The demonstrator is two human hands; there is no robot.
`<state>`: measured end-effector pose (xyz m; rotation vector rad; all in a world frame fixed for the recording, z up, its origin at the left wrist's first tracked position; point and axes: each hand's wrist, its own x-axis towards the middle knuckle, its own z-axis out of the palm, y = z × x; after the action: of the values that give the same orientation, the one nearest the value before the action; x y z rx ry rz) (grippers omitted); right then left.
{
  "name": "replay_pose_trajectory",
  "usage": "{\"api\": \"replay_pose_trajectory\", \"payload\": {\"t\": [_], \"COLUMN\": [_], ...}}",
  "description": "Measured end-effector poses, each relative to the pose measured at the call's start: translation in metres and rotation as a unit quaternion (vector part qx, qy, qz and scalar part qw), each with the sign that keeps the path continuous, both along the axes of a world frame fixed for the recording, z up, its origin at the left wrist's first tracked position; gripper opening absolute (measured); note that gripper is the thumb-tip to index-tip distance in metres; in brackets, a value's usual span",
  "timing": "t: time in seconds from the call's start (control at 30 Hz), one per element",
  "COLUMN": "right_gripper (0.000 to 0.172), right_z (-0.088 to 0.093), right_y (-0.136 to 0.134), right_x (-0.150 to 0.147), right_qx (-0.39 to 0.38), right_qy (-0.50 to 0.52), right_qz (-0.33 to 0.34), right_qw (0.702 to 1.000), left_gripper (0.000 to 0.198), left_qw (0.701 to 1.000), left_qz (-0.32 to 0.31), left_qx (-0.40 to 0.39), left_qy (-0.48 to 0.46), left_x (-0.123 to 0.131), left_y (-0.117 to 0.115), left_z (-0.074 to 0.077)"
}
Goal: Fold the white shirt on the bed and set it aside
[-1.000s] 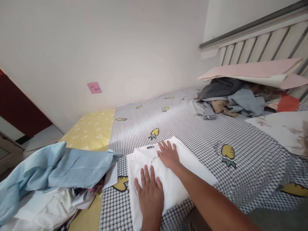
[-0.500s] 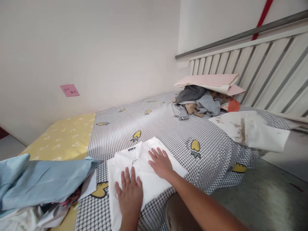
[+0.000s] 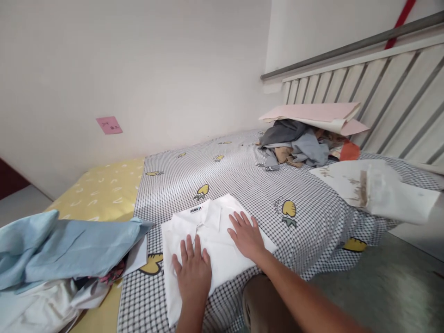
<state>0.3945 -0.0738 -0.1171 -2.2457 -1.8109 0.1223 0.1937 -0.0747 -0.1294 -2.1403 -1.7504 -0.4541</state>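
A white collared shirt (image 3: 222, 252) lies on the checked bed cover, its collar pointing away from me and a dark printed label inside the neck. My left hand (image 3: 193, 273) rests flat on the shirt's left front, fingers spread. On its right side, near the shoulder, my right hand (image 3: 247, 233) lies with fingers apart. Neither hand grips the fabric. The part of the shirt beneath my palms is hidden.
Light blue cloth (image 3: 86, 245) and white fabric (image 3: 45, 305) are heaped at left on a yellow sheet (image 3: 107, 185). Grey and brown clothes (image 3: 294, 143) sit under a folded pink board (image 3: 312, 111). A stained white sheet (image 3: 381, 189) overhangs the bed's right edge, near a white railing (image 3: 381, 92).
My right hand has slid outward across the shirt, uncovering more of the collar's right side. My left hand stays flat in about the same spot. The whole view has shifted slightly.
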Motion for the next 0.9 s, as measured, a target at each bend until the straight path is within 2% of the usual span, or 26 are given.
{"api": "replay_pose_trajectory", "payload": {"t": [0.4, 0.7, 0.9], "right_gripper": [0.065, 0.065, 0.065], "right_z": [-0.002, -0.007, -0.006], "right_y": [0.062, 0.062, 0.062], "right_x": [0.015, 0.012, 0.012], "right_qx": [-0.062, -0.041, -0.039], "right_qy": [-0.031, -0.048, -0.048], "right_qz": [-0.036, -0.042, -0.041], "right_qw": [0.997, 0.997, 0.997], "left_gripper": [0.050, 0.049, 0.049], "left_qw": [1.000, 0.997, 0.996], "left_qz": [0.002, 0.002, 0.000], "left_qx": [-0.024, -0.032, -0.022], "left_qy": [-0.006, -0.075, -0.086], "left_x": [-0.001, -0.001, -0.001], "left_y": [-0.001, -0.002, -0.003], "left_z": [0.001, -0.003, -0.002]}}
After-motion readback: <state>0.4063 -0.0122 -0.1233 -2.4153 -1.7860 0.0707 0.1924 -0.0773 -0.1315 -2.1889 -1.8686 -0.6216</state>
